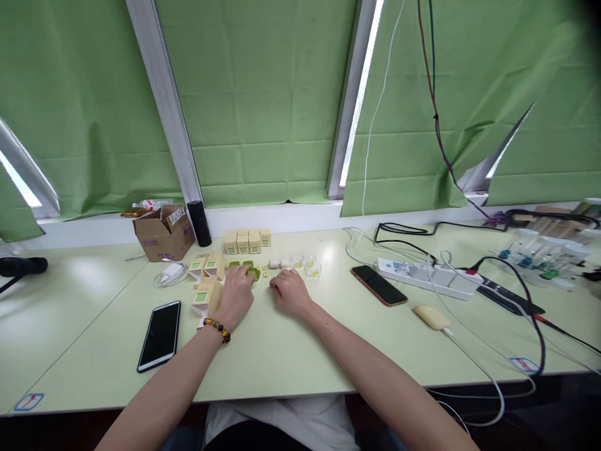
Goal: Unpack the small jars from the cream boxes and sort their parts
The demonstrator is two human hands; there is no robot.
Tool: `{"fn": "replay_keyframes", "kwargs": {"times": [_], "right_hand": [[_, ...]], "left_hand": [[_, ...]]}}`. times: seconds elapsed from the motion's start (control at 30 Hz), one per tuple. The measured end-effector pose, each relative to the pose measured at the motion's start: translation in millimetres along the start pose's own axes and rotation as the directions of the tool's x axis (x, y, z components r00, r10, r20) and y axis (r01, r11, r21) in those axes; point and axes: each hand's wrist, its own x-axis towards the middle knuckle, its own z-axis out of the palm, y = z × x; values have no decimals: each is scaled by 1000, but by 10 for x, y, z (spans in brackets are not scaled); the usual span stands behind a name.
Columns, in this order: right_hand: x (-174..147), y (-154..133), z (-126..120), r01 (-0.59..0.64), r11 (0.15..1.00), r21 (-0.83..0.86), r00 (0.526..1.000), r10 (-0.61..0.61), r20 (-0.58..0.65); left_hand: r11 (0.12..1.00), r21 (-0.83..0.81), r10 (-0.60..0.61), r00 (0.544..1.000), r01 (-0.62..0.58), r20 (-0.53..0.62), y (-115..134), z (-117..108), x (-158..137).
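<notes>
My left hand, with a beaded bracelet at the wrist, reaches over small green scalloped pieces. Its bent fingertips are closed at one of them, and the hand partly covers the pieces. My right hand rests on the table with fingers curled in; nothing shows in it. Tiny yellowish bits lie between the hands. Just beyond the right hand are small white cylinders and several clear cups with yellow marks inside. Open small cardboard boxes stand beside my left hand.
Several small closed boxes stand near the wall. A phone lies at left, another phone at right. A brown carton, black cylinder, power strip, cream mouse-like object and loose cables surround the work area.
</notes>
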Motion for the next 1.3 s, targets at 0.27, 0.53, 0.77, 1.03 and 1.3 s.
{"fn": "replay_keyframes", "kwargs": {"times": [0.27,0.53,0.77,1.03,1.3], "right_hand": [[-6,-29,-10,11,1000,-27,999,-10,33],[-9,-24,11,18,999,-26,999,-16,50],[-16,-18,17,19,999,-42,999,-18,30],[-16,-30,-3,24,999,-41,999,-22,27],[-9,-35,-2,16,999,-31,999,-14,42]], "left_hand": [[972,-125,-178,969,201,172,-120,96,-28],[974,-51,-208,964,219,163,1,-9,-25],[966,-39,-236,930,257,282,219,-22,-96],[914,-201,-298,920,352,254,74,119,-122],[900,-264,-293,930,346,222,43,152,-109]]}}
